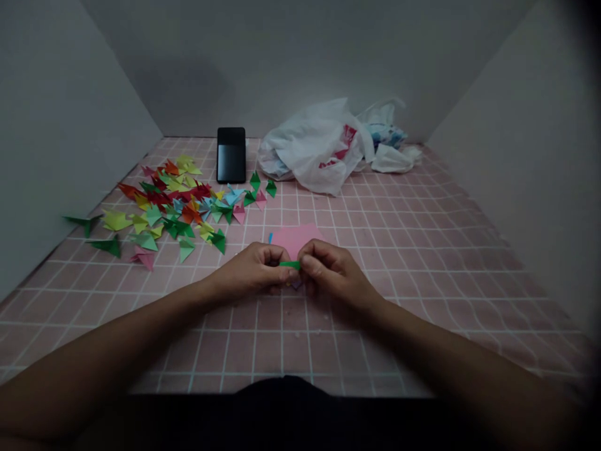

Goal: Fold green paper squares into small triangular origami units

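Note:
Between my two hands is a small folded piece of green paper [290, 265], held near the middle of the table. My left hand [256, 266] pinches its left end between thumb and fingers. At its right end the fingertips of my right hand [331, 266] are closed on it. Much of the green paper is hidden by the fingers. Just beyond the hands lies a sheet of pink paper [295, 237], with a bit of blue [270, 238] showing at its left edge. Some paper under the fingers is too covered to make out.
A spread of folded paper figures [173, 203] in many colours covers the left of the table. Behind it, a black phone [231, 155] stands upright. White plastic bags [314, 147] lie at the back, beside a crumpled white piece [392, 159]. Walls border the pink checked tablecloth [422, 250].

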Demonstrator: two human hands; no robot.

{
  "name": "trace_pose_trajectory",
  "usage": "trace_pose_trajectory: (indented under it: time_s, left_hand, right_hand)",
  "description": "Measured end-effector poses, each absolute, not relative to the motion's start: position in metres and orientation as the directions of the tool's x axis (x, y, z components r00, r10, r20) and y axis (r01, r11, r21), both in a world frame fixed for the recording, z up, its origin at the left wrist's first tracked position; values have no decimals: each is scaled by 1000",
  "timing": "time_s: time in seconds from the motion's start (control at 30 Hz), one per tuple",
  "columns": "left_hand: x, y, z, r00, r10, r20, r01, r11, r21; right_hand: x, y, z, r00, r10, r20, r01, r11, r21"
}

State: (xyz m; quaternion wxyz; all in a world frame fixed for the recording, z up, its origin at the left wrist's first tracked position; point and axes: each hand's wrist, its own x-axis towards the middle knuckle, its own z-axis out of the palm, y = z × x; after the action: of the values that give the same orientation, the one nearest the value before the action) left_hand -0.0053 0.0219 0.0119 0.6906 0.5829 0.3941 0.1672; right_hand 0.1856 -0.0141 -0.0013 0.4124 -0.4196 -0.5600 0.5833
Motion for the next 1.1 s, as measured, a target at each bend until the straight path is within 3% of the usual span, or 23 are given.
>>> trace_pose_trajectory:
  time_s: [0.37, 0.6, 0.8, 0.9, 1.1]
  left_hand:
    - [-5, 19, 12, 599, 780, -180, 251, 30, 967]
    - [-6, 19, 4, 597, 780, -187, 209, 73, 975]
    - [-6, 18, -1, 556, 820, -134, 167, 47, 985]
    - [-6, 18, 0, 574, 804, -155, 201, 45, 978]
    - [-2, 16, 7, 583, 807, -97, 248, -63, 967]
  right_hand:
    - [181, -21, -7, -164, 986, -39, -83, -53, -995]
    - [183, -16, -5, -208, 978, 8, 79, 25, -997]
    - [183, -8, -4, -279, 960, 5, -30, -4, -1000]
    - [182, -10, -1, -298, 954, 31, 70, 54, -996]
    - [183, -13, 0, -200, 943, 267, 326, 321, -889]
